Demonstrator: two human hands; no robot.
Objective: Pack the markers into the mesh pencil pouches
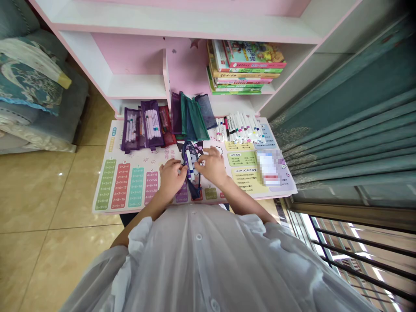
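Both hands work over a dark navy mesh pouch (191, 186) that stands nearly upright on a printed desk mat (130, 186). A white marker (190, 165) sticks out of its mouth, its lower part behind the mesh. My left hand (171, 177) grips the pouch's left edge, and my right hand (212, 165) pinches the right edge. Purple mesh pouches (152, 124) holding markers lie at the mat's far edge, beside a red pouch (165, 125) and green mesh pouches (193, 117). Several loose markers (242, 128) lie in a row at the far right.
A pink and white bookshelf (182, 52) with a stack of books (247, 67) rises behind the mat. A blurred-out item (269, 168) lies at the mat's right. A teal curtain (341, 130) hangs to the right, and a cushioned sofa (32, 86) stands to the left.
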